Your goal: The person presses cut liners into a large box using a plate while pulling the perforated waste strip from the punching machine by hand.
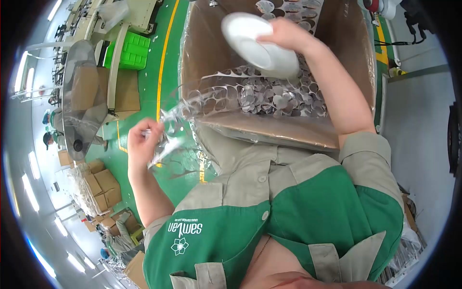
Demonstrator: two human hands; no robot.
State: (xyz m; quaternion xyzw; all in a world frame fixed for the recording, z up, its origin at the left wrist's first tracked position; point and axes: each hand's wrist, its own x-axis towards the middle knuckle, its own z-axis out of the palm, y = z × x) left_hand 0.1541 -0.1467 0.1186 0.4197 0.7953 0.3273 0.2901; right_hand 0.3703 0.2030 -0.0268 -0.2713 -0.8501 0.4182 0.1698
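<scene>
My left hand (144, 140) is closed around a crumpled end of clear plastic web (211, 98) punched with rows of round holes. The web stretches from that hand to the carton, over its near-left edge. Above the carton my right hand (288, 36) grips the rim of a white round dish (257, 43), which is tilted and slightly blurred. Many loose round cut-out discs (281, 98), silvery and grey, lie heaped in the carton below the dish. Printed sheets with round pictures (293, 8) show at the carton's far end.
The large cardboard carton (211, 50), lined with clear plastic, stands against my front. On the left are a green crate (130, 50), a machine bench (127, 17) and stacked cartons (103, 185). Other people (55, 125) are farther off. A grey wall (414, 106) is on the right.
</scene>
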